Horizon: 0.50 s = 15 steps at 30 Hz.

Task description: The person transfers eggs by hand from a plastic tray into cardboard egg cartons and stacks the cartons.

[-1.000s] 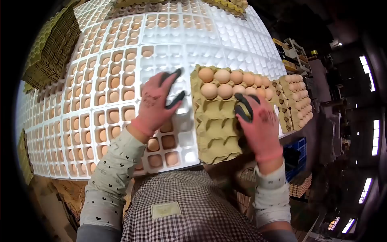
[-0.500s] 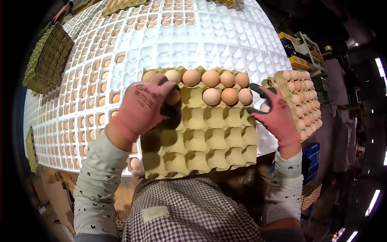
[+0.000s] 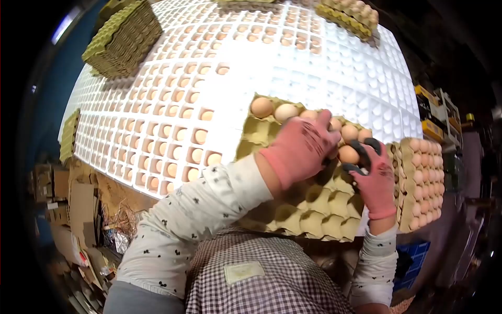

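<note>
Since the earlier frame, the left hand [image 3: 303, 149] had crossed from the left side of the pulp egg tray [image 3: 337, 221] to its right half, and the right hand [image 3: 375, 175] had moved from the tray's right edge onto a brown egg [image 3: 349, 154]. The right hand grasped that egg between thumb and fingers. The left hand curled over the tray just beside it; I could not tell whether it gripped anything. Eggs in the far row [image 3: 286, 112] filled the tray's far edge. White moulded trays [image 3: 334, 89] spread beyond and left; a loaded tray stack [image 3: 422, 183] stood right.
</note>
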Available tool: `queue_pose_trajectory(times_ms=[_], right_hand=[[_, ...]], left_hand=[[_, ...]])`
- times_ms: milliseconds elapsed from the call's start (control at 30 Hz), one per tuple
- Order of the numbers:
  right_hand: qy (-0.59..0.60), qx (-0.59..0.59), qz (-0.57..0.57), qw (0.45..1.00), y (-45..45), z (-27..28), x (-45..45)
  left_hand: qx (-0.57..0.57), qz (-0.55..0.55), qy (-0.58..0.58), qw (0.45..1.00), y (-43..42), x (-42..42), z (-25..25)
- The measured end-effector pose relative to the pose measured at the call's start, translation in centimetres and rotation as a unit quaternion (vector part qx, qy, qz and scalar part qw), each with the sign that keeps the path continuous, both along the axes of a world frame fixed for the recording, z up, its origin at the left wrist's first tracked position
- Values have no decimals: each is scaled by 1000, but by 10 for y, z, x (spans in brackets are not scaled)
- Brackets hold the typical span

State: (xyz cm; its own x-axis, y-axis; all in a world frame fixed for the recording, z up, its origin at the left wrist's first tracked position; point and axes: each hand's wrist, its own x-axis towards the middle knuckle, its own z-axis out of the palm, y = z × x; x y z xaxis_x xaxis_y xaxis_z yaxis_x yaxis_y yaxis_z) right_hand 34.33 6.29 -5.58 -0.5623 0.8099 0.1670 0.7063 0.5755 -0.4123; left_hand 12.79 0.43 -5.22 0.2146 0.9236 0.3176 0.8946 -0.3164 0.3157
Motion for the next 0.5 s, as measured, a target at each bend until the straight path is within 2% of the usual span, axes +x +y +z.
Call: queue_pose_trajectory(times_ms=[33,67,100,167,200,233,267,300,333,367,433,500], right_hand=[[75,-40,-5,996,4,-3,8],[183,-97,-10,978,1,2,12],[298,-193,-98,930,-2,-1,25],[304,-259,-114,910,-9,17,35],[286,-183,-120,933,-9,0,51],[264,-247,-97,928,-13,14,50],[271,-223,-76,933,-14,13,40],[277,-200,-54,938,-17,13,27],[201,-146,-21,968,-17,19,11],[239,-268,-44,932,-25,43,-31],[323,-339,23,883,-24,45,-83],[253,-324,98,906,-16,51,-144]], left_hand=[[-123,57,-119,984,-9,-14,20],[-71,87,-226,968,-18,-34,12],[-19,114,-330,937,-30,-58,0],[63,161,-434,884,-58,-115,-19],[12,219,-399,891,-78,-142,-41],[-39,273,-361,891,-93,-162,-63],[-92,276,-185,939,-103,-168,-72],[-143,269,-4,952,-113,-171,-82],[-186,265,83,942,-118,-170,-99],[-147,261,10,954,-120,-176,-114],[-39,249,-22,968,-103,-180,-103],[41,179,10,983,-75,-192,-117]])
